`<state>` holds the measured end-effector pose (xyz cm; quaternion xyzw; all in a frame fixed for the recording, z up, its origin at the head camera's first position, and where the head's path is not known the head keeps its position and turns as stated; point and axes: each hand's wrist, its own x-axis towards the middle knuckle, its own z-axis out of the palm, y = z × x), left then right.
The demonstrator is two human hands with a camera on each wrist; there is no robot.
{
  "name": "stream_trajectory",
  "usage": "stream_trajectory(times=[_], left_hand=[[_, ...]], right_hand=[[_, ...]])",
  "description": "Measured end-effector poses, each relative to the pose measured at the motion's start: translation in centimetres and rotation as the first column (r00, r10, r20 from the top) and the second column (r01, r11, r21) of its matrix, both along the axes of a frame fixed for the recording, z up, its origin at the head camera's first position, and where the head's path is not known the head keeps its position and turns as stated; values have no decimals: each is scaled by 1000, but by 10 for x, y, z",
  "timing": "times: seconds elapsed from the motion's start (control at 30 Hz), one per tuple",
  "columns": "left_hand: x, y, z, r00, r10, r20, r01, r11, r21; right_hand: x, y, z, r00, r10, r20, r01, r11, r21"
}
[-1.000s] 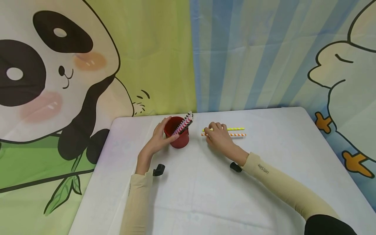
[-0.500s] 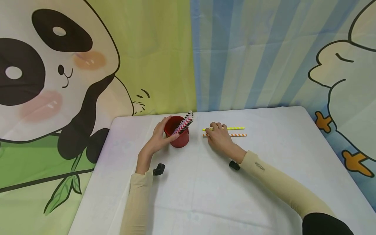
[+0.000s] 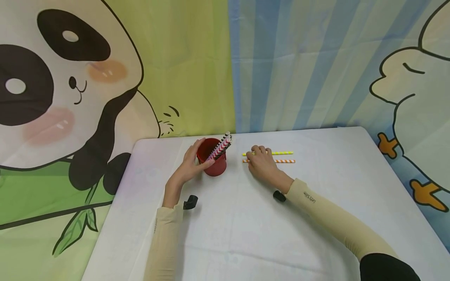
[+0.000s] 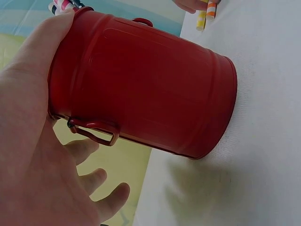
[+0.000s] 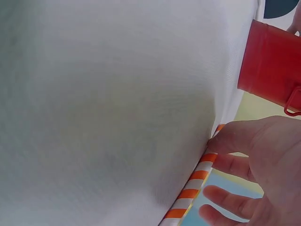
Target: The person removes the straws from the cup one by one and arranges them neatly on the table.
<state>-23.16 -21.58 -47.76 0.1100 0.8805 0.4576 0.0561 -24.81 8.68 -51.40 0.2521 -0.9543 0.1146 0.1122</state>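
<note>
My left hand (image 3: 190,164) grips a small red metal bucket (image 3: 217,168) by its upper part, the thumb at the near rim. In the left wrist view several of that hand's fingers stay off the bucket's wall. Striped paper straws (image 3: 222,146), pink and black on white, lean out of the bucket to the right. My right hand (image 3: 263,164) pinches an orange-and-white striped straw (image 3: 286,161) at table level, with the thumb on it in the right wrist view. Just behind it lies a yellow striped straw (image 3: 284,153), partly hidden by the fingers.
The white-covered table (image 3: 232,226) ends a little behind the bucket and straws. A printed curtain with a panda (image 3: 116,89) hangs behind it. Black wrist-worn pieces stick out below both wrists.
The orange-striped straw has shifted slightly to the right, and the right hand has moved a little with it. The left hand and bucket have stayed in place.
</note>
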Motion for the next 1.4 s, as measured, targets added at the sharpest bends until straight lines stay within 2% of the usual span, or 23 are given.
stream_trajectory(times=[0.43,0.6,0.77,0.93,1.03,1.2,1.4], left_hand=[[1,-1,0,1000,1,7,-1,1000,-2],[0,-1,-2,1000,-2,5,2,1000,1],[0,-1,-2,1000,0,7,0,1000,12],[-1,-1,0,1000,6,10,-6,1000,7],[-1,0,0,1000,6,9,-6,1000,7],[-1,0,0,1000,13,11,-13,1000,12],[0,1,-1,1000,23,21,-23,1000,13]], right_hand=[[-1,2,0,1000,-1,-1,1,1000,-3],[-1,1,4,999,-1,48,2,1000,-26],[-1,0,12,989,6,149,5,997,-76],[-1,-6,25,954,48,297,10,982,-191],[-1,-8,32,932,94,349,4,963,-269],[0,-11,41,892,190,411,-1,908,-418],[4,-18,52,839,214,501,102,841,-531]])
